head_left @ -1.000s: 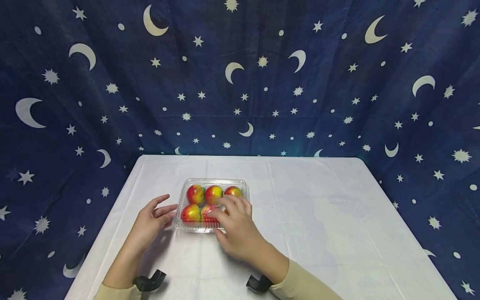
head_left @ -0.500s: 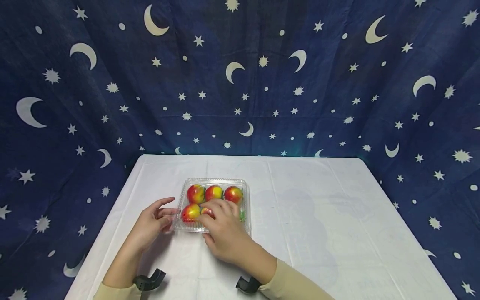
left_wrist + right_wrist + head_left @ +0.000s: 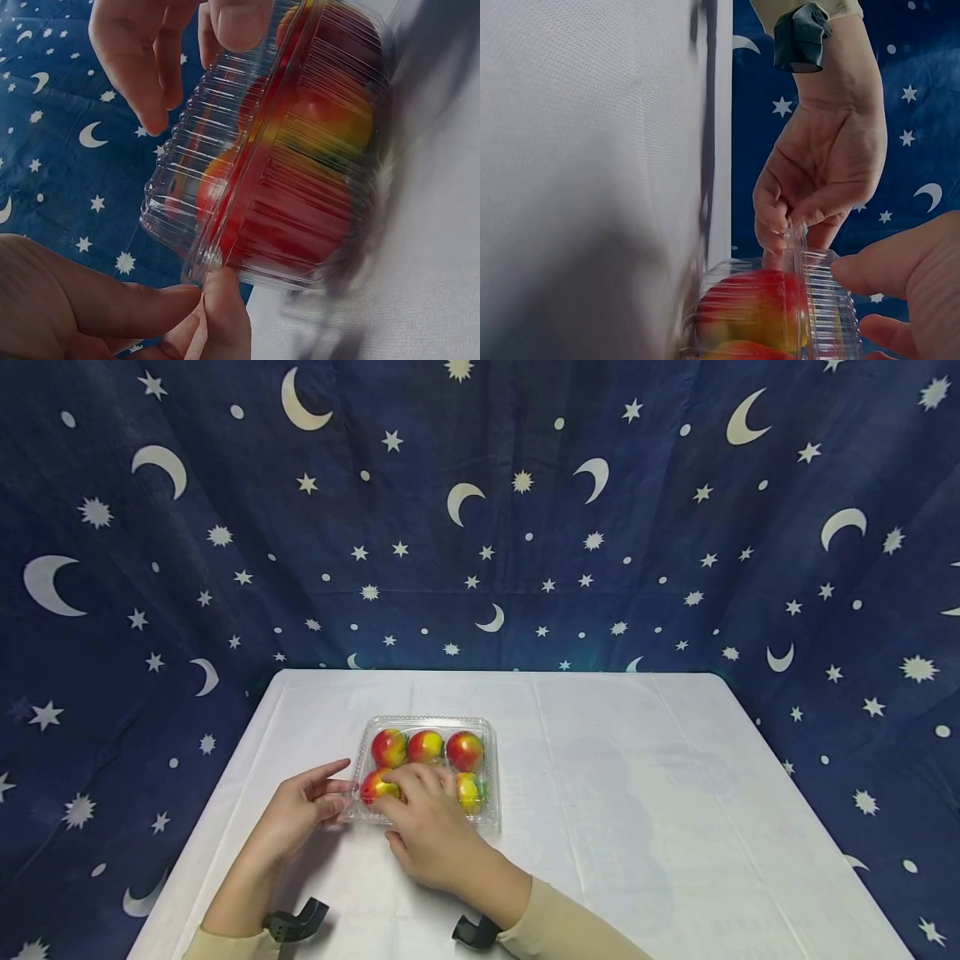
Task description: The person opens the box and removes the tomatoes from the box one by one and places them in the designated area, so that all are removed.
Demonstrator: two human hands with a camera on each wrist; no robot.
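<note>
A clear plastic clamshell box (image 3: 489, 814) sits on the table with its lid down over several round red-and-yellow fruits (image 3: 465, 751). My left hand (image 3: 294, 814) is at the box's left side. In the left wrist view its thumb and finger pinch the rim corner (image 3: 208, 264). My right hand (image 3: 433, 835) lies over the front of the lid, fingers spread and slightly bent. In the right wrist view the right thumb (image 3: 870, 266) is against or very near the ribbed lid wall. The front middle fruit is mostly hidden under the right hand.
A white cloth covers the table (image 3: 637, 793), which stretches away to the right of the box. A dark blue curtain (image 3: 480, 552) with moons and stars hangs behind and at both sides. Black straps (image 3: 298, 920) sit on both wrists.
My right hand has slid left along the front of the lid, uncovering the right-hand fruits. The left hand stays at the left corner, and the box has hardly moved.
</note>
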